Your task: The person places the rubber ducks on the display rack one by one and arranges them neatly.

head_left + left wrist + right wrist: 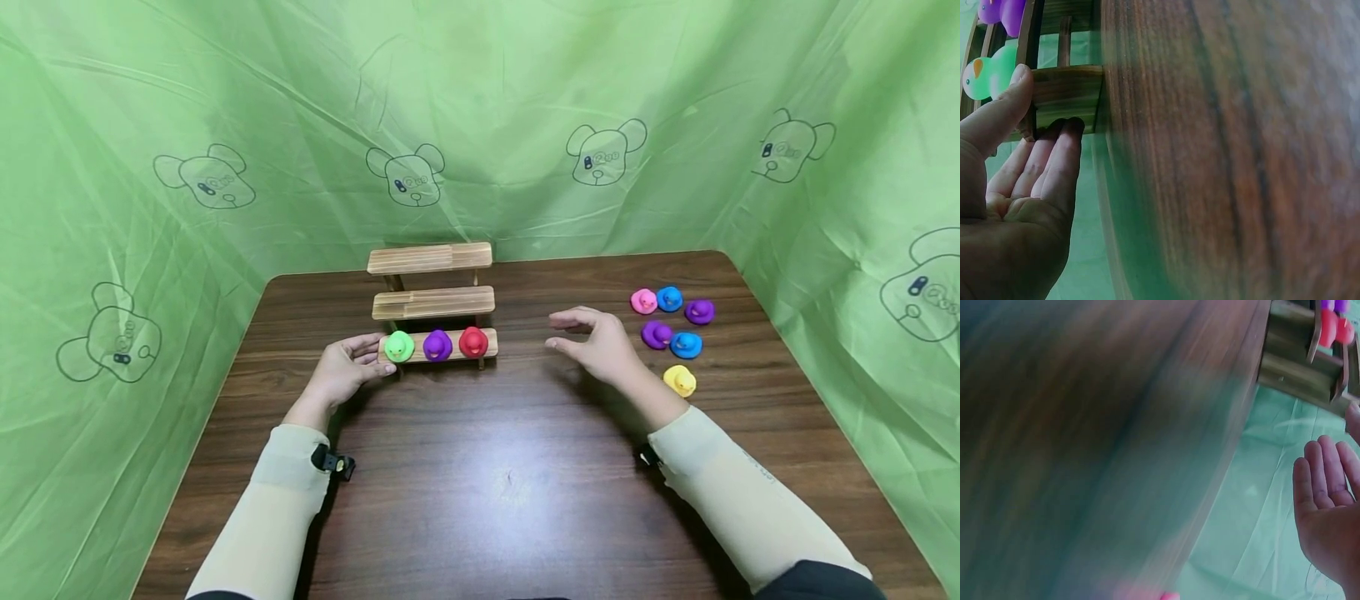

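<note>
A three-tier wooden display stand (pixel 433 303) stands near the back of the table. On its lowest tier sit a green rubber duck (pixel 399 347), a purple rubber duck (pixel 437 346) and a red rubber duck (pixel 473 342), left to right. My left hand (pixel 348 367) holds the left end of that tier, thumb in front beside the green duck and fingers behind. The left wrist view shows the thumb (pixel 1013 103) against the tier's edge. To the right of the stand, my right hand (pixel 596 343) hovers over the table, fingers apart from the thumb and nothing between them.
At the right of the table lie several more ducks: a pink duck (pixel 643 301), blue ducks, purple ducks and a yellow duck (pixel 679 381) nearest me. Green curtains (pixel 517 200) hang closely behind and beside the brown wooden table (pixel 450 500).
</note>
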`<move>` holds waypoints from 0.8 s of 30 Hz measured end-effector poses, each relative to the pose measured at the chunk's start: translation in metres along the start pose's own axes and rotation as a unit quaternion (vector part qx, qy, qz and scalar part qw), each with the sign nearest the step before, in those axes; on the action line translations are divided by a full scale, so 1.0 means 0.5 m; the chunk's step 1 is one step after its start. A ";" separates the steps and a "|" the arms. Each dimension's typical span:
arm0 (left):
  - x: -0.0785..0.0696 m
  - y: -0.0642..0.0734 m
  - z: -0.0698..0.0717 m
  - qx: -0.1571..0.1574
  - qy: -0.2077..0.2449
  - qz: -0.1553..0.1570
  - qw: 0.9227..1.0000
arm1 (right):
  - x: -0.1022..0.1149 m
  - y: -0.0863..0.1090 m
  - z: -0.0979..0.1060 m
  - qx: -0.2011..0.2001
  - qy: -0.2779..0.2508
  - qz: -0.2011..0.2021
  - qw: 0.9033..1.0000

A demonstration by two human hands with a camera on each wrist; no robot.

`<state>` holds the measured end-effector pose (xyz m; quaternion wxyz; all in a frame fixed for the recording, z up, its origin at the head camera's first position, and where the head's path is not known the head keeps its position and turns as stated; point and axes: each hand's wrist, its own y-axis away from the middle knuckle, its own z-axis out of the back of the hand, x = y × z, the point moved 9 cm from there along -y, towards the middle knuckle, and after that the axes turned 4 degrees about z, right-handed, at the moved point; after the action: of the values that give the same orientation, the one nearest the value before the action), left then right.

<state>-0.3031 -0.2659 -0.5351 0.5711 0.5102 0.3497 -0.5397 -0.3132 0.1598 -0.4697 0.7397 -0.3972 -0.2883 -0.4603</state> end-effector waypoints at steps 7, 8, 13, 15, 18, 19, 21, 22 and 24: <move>-0.004 0.001 0.001 -0.005 0.008 -0.004 1.000 | -0.041 0.014 0.073 -0.007 0.020 -0.013 1.000; -0.004 0.000 0.001 -0.005 0.007 -0.005 1.000 | -0.050 0.017 0.084 -0.010 0.022 -0.016 1.000; -0.002 -0.001 0.001 -0.006 0.003 -0.007 1.000 | -0.099 0.032 0.138 -0.021 0.020 -0.046 0.999; -0.001 -0.002 0.001 -0.005 0.000 -0.007 1.000 | -0.117 0.038 0.159 -0.029 0.016 -0.058 0.998; 0.002 -0.002 0.002 -0.003 0.001 -0.003 1.000 | -0.140 0.045 0.192 -0.042 0.019 -0.073 0.996; 0.001 -0.002 0.002 -0.003 0.000 -0.003 1.000 | -0.149 0.047 0.202 -0.044 0.021 -0.078 0.996; 0.001 -0.001 0.003 -0.004 0.000 -0.002 1.000 | -0.158 0.051 0.220 -0.046 0.010 -0.093 0.995; 0.000 0.000 0.003 -0.004 0.001 -0.001 1.000 | -0.165 0.052 0.228 -0.048 0.005 -0.098 0.994; -0.001 0.000 0.003 -0.006 -0.004 -0.002 1.000 | -0.180 0.057 0.245 -0.049 0.000 -0.109 0.993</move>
<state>-0.3033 -0.2672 -0.5342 0.5743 0.5040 0.3518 -0.5408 -0.3315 0.3125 -0.4870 0.6649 -0.3990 -0.3068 -0.5519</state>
